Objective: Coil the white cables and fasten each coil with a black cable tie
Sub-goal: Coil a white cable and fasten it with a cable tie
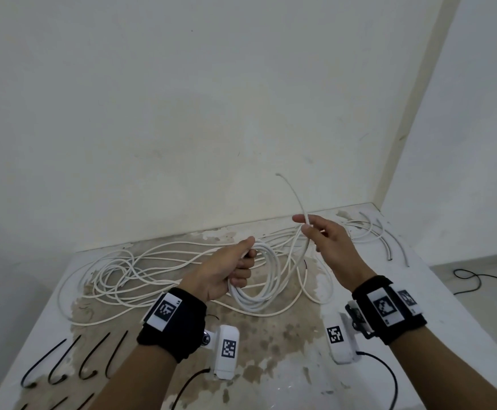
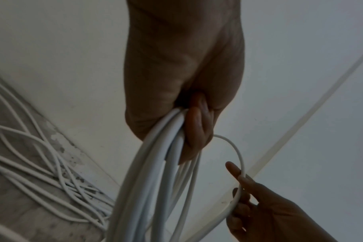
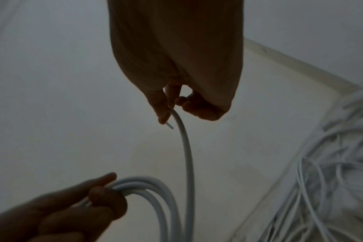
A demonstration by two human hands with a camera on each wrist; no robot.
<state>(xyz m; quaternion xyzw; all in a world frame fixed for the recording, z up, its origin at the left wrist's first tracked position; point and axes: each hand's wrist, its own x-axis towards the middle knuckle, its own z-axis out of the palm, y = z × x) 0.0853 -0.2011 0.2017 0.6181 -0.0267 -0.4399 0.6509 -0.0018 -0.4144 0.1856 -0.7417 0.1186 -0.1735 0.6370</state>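
- The left hand (image 1: 226, 272) is held above the tabletop (image 1: 436, 294), its fingers (image 2: 197, 131) curled round a coil (image 1: 259, 279) of white cable.
- The right hand (image 1: 334, 247) pinches the free tail of the cable (image 1: 299, 199) between thumb and fingers (image 3: 162, 104); its tip sticks up.
- More loose cables (image 1: 128, 279) sprawl on the tabletop behind.
- Black cable ties (image 1: 63, 361) lie at the near left edge.

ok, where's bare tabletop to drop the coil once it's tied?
Bare patch near the right wrist, right of the stained middle of the table. Loose white cables crowd the left and back; black cable ties fill the near-left corner; short offcuts sit far right.
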